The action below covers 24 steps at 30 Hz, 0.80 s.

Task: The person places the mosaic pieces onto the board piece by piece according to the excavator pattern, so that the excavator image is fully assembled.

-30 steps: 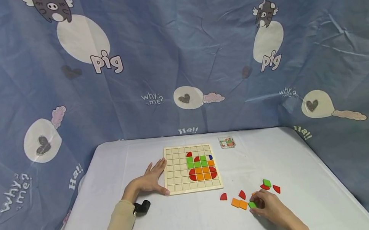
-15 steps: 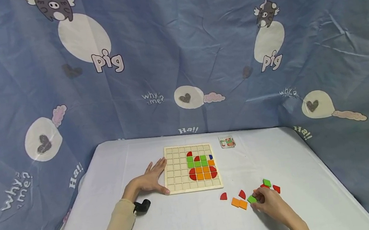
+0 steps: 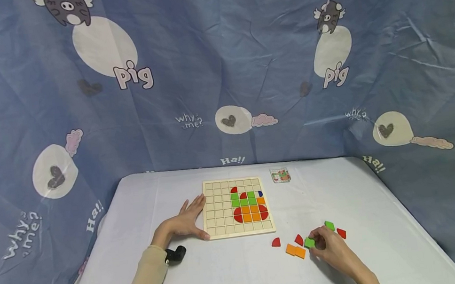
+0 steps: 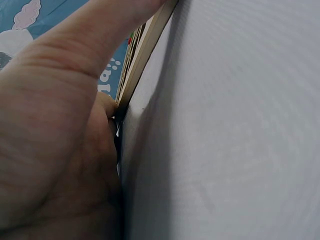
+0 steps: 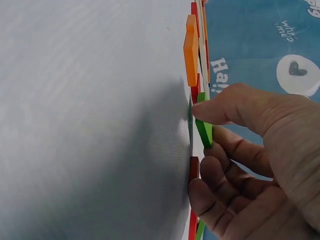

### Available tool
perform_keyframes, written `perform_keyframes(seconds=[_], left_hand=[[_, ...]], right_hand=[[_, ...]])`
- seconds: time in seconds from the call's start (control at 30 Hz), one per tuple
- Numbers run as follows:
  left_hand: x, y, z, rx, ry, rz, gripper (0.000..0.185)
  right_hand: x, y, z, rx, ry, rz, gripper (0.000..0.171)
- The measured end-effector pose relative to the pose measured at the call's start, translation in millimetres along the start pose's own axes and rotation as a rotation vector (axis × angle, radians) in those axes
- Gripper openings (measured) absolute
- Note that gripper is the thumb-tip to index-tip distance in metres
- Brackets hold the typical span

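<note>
Soft, even light from above fills the head view; the white bench (image 3: 235, 273) is bright without glare, and shadows under the left hand (image 3: 184, 224) and right hand (image 3: 330, 250) are faint. The wide lens bends the backdrop (image 3: 218, 67) at the edges. Both wrist views are tilted sideways; the close skin is blurred, and a broad grey shadow falls beside each hand.

Backdrop: blue cloth (image 3: 218, 67) printed with pigs and hearts hung behind the table (image 3: 235, 278).
Card: small picture card (image 3: 280, 175) lay just beyond the board's far right corner.
</note>
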State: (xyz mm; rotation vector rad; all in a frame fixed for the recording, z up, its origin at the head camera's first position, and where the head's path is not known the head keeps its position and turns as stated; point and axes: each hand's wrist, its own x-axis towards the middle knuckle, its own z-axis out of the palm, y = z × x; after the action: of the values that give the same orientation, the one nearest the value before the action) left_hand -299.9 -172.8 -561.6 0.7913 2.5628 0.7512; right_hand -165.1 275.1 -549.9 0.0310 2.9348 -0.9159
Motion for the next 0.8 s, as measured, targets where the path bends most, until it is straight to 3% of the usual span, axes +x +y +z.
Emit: perform_keyframes(seconds=[0.23,0.37,0.47,0.8], left_hand=[[0.3,-0.5,-0.1,0.005,-0.001,-0.01,0.134],[0.2,-1.1,0.4,0.013,-0.001,-0.012,0.134],[0.1,-1.5,0.6,0.022,0.002,-0.009,0.135],[-0.3,-0.4,-0.3,0.012,0.004,-0.002,0.134]], right_hand=[[-6.3,-2.4,0.6,0.007,0.029,-0.133,0.026],[-10.6,-6.5,4.6,0.047,0.002,-0.234,0.029],[-11.6,-10.5,9.6,0.013,-0.012,-0.284,0.03],[-8.5,-19.3,15.0,-0.053,-0.033,-0.268,0.02]])
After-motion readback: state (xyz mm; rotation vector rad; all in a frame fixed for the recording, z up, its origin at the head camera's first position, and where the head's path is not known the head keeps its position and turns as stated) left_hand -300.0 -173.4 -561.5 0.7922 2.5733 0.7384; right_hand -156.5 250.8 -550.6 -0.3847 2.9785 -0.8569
